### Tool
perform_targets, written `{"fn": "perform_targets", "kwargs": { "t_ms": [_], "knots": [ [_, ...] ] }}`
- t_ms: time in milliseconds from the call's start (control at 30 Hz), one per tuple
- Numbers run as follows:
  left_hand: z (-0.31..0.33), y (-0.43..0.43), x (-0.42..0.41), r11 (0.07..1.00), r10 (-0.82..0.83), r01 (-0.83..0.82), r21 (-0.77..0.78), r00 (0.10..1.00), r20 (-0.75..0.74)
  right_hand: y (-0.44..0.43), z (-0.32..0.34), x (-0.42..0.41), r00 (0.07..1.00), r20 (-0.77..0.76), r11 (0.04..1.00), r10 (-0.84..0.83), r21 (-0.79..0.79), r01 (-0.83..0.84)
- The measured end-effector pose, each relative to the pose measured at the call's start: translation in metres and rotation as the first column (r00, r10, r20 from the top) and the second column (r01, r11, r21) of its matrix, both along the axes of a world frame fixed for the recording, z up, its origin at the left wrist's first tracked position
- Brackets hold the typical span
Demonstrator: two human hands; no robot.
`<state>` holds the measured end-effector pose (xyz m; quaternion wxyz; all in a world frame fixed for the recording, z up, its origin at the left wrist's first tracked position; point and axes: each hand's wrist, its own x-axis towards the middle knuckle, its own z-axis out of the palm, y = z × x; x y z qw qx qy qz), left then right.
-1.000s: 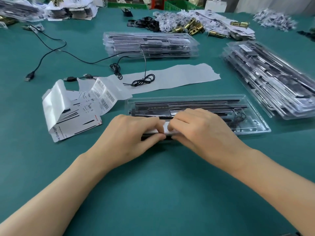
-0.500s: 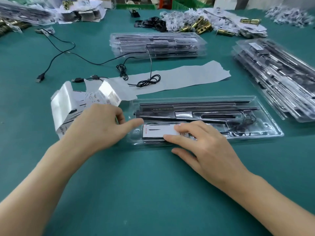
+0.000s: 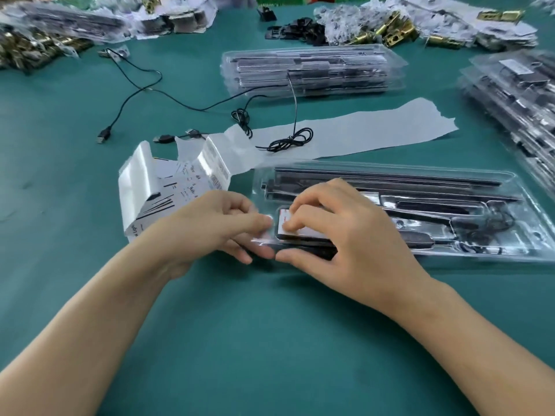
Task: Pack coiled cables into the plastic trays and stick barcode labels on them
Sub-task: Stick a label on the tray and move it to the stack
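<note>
A clear plastic tray (image 3: 524, 205) with black bars and a coiled cable inside lies in front of me on the green table. A white barcode label (image 3: 281, 220) sits on its near left corner. My left hand (image 3: 216, 226) grips the tray's left end, thumb on top and fingers beneath. My right hand (image 3: 339, 232) has bent fingers pressing on the label, with the thumb against the tray's near edge. A loose coiled black cable (image 3: 288, 141) lies beyond the tray on a strip of backing paper (image 3: 375, 130).
A curled sheet of labels (image 3: 162, 187) lies left of the tray. Stacks of filled trays stand at the back centre (image 3: 312, 70) and along the right (image 3: 516, 94). A black USB cable (image 3: 132, 94) trails at the left. Piles of brass hardware and bags line the far edge.
My left hand came back from the label sheet to the tray's left end. My right hand shifted left onto the label, its fingers now bent over it.
</note>
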<state>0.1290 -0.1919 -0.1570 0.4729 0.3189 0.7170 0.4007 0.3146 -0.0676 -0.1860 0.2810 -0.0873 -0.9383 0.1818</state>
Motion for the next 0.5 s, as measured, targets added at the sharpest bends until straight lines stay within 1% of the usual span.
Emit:
{"fn": "perform_targets", "kwargs": {
  "t_ms": [67,133,233,367,500],
  "knots": [
    [-0.001,0.002,0.002,1.000,0.020,-0.022,0.020,0.995,0.098,0.003,-0.002,0.005,1.000,0.007,0.997,0.012,0.073,-0.013],
    [-0.003,0.003,0.006,1.000,0.007,-0.009,0.014,0.989,0.145,0.003,-0.005,0.008,1.000,-0.001,0.990,0.009,0.139,-0.009],
    [-0.004,0.004,0.009,1.000,0.009,-0.013,0.024,0.986,0.168,0.003,-0.004,0.009,0.998,-0.061,0.982,-0.006,0.186,0.017],
    [-0.005,0.004,0.009,0.998,0.034,-0.047,0.052,0.971,0.235,0.000,-0.005,0.008,0.990,-0.142,0.969,0.010,0.244,0.025],
    [-0.007,0.004,0.011,0.995,0.038,-0.060,0.074,0.964,0.264,-0.002,-0.008,0.007,0.983,-0.182,0.949,-0.013,0.308,0.070]
  ]
}}
